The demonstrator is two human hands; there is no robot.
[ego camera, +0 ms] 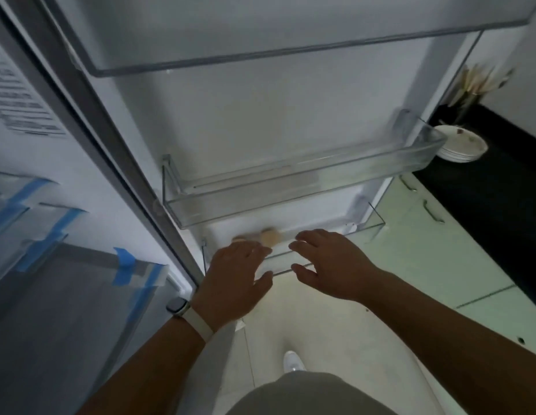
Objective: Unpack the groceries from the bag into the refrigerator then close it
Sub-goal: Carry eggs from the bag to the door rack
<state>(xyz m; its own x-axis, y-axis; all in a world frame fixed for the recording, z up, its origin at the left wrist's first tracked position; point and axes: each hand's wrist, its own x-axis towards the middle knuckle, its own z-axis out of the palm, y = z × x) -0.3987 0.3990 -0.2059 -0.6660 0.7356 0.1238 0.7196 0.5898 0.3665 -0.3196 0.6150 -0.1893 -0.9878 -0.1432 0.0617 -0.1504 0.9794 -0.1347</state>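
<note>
Refrigerator door [260,115]: open, its white inner face fills most of the view. Drawers [66,265]: clear, taped with blue strips, at left inside the cabinet. Floor [410,280]: pale tiles. Table [500,190]: black top at right, bearing a stack of white plates [461,143]. Middle door shelf [305,181]: clear plastic. Lower door shelf [365,232]: beneath it, containing two pale round groceries [269,236], blurred. Left hand [233,280] and right hand [329,262]: fingers loose and spread, holding nothing, at the lower shelf's front rim; contact cannot be told. Watch [178,305]: pale strap, left wrist. Shoe [293,360]: white, on the floor.
</note>
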